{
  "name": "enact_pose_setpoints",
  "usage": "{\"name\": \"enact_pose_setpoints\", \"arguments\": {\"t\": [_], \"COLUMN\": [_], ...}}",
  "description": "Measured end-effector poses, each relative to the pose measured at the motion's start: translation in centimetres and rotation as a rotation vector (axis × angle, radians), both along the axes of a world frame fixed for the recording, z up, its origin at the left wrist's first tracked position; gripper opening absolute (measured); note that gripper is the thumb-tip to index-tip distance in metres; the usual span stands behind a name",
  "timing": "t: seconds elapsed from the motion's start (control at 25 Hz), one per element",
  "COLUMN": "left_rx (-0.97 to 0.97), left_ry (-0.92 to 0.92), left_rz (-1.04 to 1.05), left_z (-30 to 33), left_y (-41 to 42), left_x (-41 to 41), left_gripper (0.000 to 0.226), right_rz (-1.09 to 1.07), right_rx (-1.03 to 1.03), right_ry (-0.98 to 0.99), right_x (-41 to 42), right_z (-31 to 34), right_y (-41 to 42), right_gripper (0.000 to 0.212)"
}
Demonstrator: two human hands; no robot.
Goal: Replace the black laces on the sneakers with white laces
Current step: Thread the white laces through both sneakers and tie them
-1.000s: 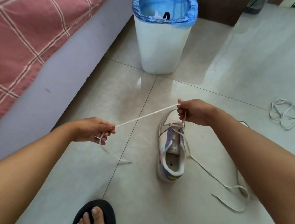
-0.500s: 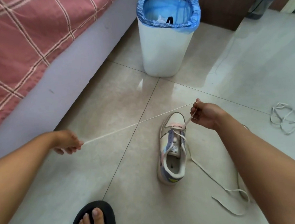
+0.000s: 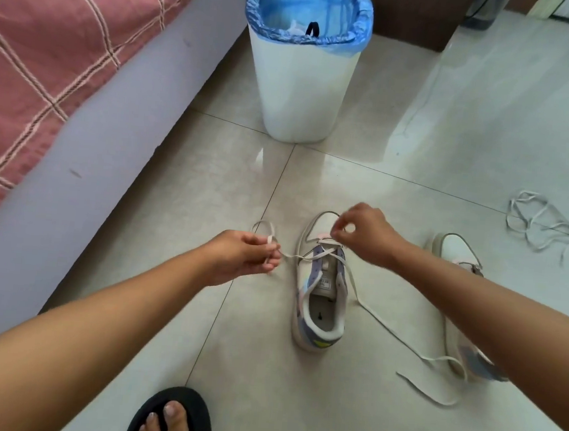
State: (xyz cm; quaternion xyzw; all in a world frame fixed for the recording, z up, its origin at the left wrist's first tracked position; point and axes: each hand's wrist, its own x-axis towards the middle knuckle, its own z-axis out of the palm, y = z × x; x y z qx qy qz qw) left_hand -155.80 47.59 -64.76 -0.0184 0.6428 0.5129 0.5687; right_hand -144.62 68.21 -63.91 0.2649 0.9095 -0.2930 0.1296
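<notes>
Both your hands grip the white lace (image 3: 295,255) — left hand (image 3: 241,258) beside the sneaker (image 3: 322,284), right hand (image 3: 360,234) pinching at its toe eyelets.

Your white sneaker (image 3: 321,287) stands upright mid-floor, white lace (image 3: 383,323) partly threaded; second sneaker (image 3: 458,258) just right.

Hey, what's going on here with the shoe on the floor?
A person is lacing a sneaker with a white lace. The left hand pinches one lace end beside the shoe; the right hand pinches the lace at the toe-end eyelets. Only the lowest eyelets are threaded. A second sneaker and a loose lace lie to the right.
</notes>
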Motion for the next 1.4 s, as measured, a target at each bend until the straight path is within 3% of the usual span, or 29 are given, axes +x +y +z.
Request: {"name": "enact_pose_setpoints", "arguments": {"t": [0.12, 0.24, 0.4, 0.52, 0.8, 1.08, 1.4], "left_rx": [-0.028, -0.187, -0.115, -0.095, -0.192, -0.097, -0.203], "left_ry": [-0.061, 0.128, 0.106, 0.158, 0.492, 0.586, 0.698], "left_rz": [0.211, 0.154, 0.374, 0.403, 0.268, 0.026, -0.062], "left_z": [-1.7, -3.0, -3.3, -3.4, -4.9, -4.6, -3.7], "left_y": [2.7, 4.2, 5.6, 6.7, 6.9, 6.7, 6.6], "left_x": [2.0, 3.8, 4.6, 5.1, 4.9, 4.0, 6.0], "left_gripper": [0.012, 0.009, 0.013, 0.013, 0.02, 0.019, 0.018], "right_rz": [0.007, -0.104, -0.244, -0.295, -0.338, -0.376, -0.343], "right_rx": [-0.046, -0.045, -0.101, -0.122, -0.103, -0.128, -0.067], "right_ry": [-0.136, -0.06, 0.021, 0.041, 0.054, 0.094, 0.057], "right_x": [2.5, 2.2, 2.2, 2.2, 2.3, 2.1, 1.6], "right_z": [-1.7, -2.7, -3.3, -3.6, -4.5, -4.7, -4.9], "right_y": [-2.2, -2.8, -3.6, -4.0, -4.4, -4.6, -4.5], "right_gripper": [0.015, 0.018, 0.024, 0.024, 0.017, 0.017, 0.018]}}
